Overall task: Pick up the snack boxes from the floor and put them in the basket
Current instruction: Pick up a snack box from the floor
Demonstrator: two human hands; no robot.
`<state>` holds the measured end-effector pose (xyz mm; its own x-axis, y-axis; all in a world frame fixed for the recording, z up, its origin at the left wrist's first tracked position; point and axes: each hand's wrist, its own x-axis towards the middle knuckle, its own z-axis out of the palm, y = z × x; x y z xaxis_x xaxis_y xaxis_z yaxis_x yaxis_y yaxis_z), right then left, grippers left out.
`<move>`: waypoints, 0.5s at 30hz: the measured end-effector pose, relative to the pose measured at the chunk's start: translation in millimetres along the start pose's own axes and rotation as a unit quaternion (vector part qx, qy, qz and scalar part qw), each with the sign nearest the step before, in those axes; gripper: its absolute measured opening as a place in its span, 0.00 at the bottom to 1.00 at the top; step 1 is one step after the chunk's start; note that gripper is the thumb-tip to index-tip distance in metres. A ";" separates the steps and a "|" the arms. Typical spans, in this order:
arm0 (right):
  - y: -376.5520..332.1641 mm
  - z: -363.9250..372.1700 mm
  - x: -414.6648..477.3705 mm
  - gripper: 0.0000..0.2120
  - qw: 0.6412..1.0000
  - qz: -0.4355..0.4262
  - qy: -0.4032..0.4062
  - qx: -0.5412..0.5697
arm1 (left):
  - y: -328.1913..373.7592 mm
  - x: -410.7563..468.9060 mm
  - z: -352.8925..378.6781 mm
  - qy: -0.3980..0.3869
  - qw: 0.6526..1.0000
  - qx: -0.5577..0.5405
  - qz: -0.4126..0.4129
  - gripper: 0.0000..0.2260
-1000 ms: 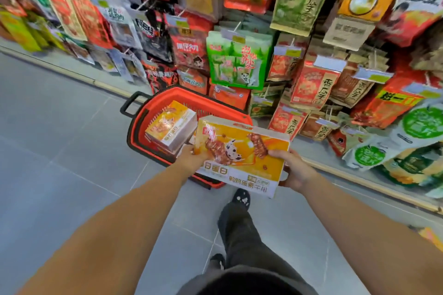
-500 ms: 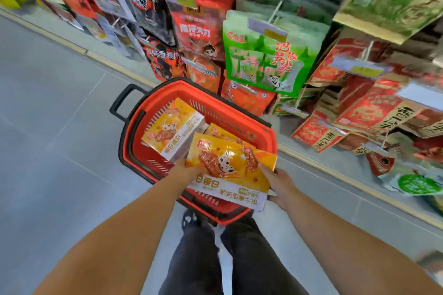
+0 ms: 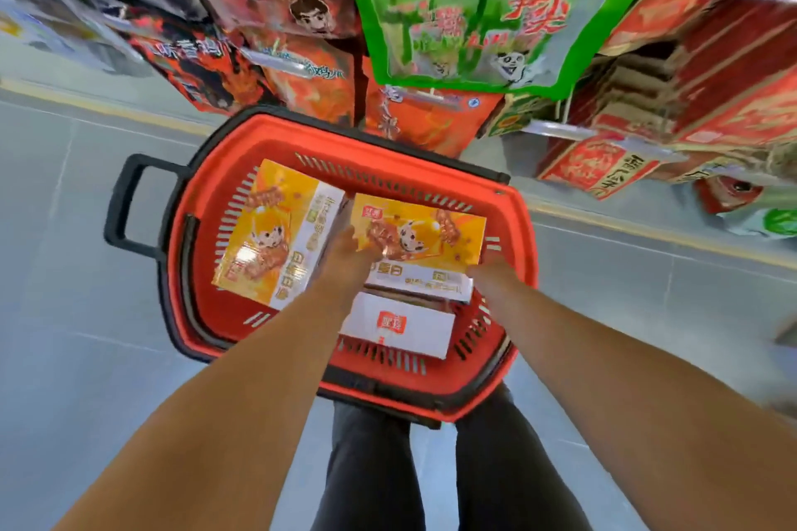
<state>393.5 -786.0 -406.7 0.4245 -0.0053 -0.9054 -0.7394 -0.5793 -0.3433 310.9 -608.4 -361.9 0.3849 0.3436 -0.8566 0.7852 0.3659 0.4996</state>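
— Seen from the head view, where does the held snack box (image 3: pixel 425 235) lie?

— Inside the red basket (image 3: pixel 207 203), long axis running left to right, resting on a white-sided box (image 3: pixel 399 325) beneath.

— And the hands?

— The left hand (image 3: pixel 351 248) grips its left end, the right hand (image 3: pixel 489 269) its right end, fingers closed on the carton. Another box (image 3: pixel 276 233) lies just beside, to the left.

— Which way out?

— Likely straight up and apart; both hands look equally near.
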 end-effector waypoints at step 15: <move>13.3 -71.0 -181.7 0.08 0.951 -0.050 0.032 0.303 | 107.0 -157.3 43.9 -0.096 0.967 0.174 0.161 0.14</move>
<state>343.6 -850.7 -229.0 0.5260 -0.0364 -0.8497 -0.8503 -0.0025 -0.5263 355.7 -661.3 -179.3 0.6931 0.2126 -0.6887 0.7126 -0.0582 0.6992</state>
